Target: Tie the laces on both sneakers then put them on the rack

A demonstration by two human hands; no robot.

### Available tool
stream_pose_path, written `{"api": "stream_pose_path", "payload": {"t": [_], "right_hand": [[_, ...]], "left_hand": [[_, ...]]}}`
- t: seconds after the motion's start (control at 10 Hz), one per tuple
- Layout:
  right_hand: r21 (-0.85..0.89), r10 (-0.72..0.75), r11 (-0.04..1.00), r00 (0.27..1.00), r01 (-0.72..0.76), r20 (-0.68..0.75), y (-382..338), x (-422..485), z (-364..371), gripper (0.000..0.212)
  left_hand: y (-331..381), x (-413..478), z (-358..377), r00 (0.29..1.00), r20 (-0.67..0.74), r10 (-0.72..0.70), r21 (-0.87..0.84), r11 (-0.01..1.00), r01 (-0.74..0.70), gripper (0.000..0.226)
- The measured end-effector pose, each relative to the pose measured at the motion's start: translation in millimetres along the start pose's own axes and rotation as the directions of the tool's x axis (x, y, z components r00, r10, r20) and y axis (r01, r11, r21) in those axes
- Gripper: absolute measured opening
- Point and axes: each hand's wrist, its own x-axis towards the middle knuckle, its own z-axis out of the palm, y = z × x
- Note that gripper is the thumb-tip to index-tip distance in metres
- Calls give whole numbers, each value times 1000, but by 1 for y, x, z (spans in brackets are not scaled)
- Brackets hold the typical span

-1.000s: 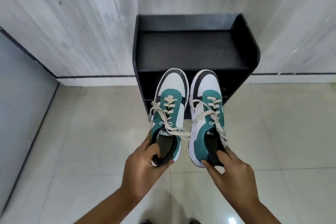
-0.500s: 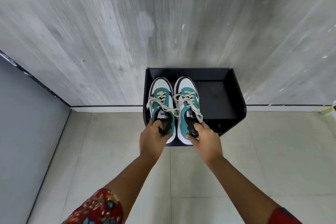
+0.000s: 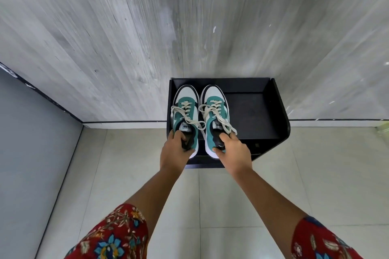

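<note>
Grey wall behind, pale floor tiles below. Left hand [image 3: 175, 148] clamped on the heel of the left sneaker [image 3: 185, 115], right hand [image 3: 232, 149] likewise on the right sneaker [image 3: 216, 116]. Both laced in bows, side by side toward 9 o'clock on the black rack [image 3: 259, 115]. Seemingly just letting go left.

Grey streaked wall [image 3: 126, 27], pale tiled floor [image 3: 315, 174]

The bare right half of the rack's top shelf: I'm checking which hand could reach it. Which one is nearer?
Right. The right hand grips the right sneaker beside the bare part of the rack; the left hand holds the left sneaker at the far side.
</note>
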Motion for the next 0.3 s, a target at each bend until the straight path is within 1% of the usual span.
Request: {"api": "stream_pose_path", "payload": {"t": [0.1,0.2,0.3], "right_hand": [[74,28,997,1000,-29,9,-4,-7,-7,48],[118,67,991,998,-67,3,-12,-20,-28,57],[130,105,986,994,-103,-6,-19,-40,-57,43]], "left_hand": [[3,-5,-7,999,48,-26,2,1000,26,53],[17,-16,-24,997,42,-67,87,994,63,69],[40,-37,-54,992,-53,-115,106,987,120,51]]}}
